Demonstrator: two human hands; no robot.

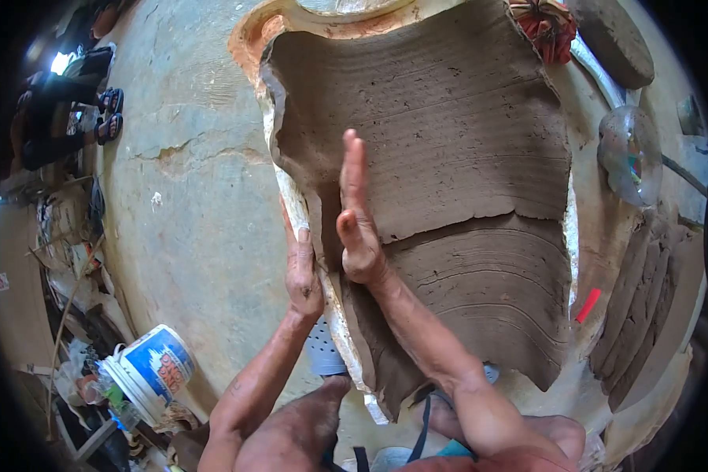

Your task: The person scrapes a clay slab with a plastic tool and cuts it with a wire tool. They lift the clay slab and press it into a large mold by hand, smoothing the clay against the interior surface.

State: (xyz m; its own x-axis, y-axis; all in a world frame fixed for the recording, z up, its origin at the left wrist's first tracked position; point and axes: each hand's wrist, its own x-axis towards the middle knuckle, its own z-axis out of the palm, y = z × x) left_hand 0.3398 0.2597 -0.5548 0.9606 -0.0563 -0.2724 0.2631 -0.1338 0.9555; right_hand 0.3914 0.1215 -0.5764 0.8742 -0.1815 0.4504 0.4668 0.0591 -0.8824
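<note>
A large sheet of dark grey-brown clay (448,141) lines a white-edged mould (289,200), with a seam running across it where two pieces overlap. Along the left wall, my right hand (359,236) is held edge-on against the clay's inner side, fingers stretched out and thumb apart. On the outer side of the same wall, my left hand (303,275) lies flat against the white rim, its fingers partly hidden behind the edge. Neither hand grasps anything; the mould wall and clay stand between them.
Stacked clay slabs (641,307) lie on the right, near a red strip (588,305) and a clear plastic basin (629,156). At lower left stands a white and blue bucket (153,370). A person's sandalled feet (110,114) show at upper left.
</note>
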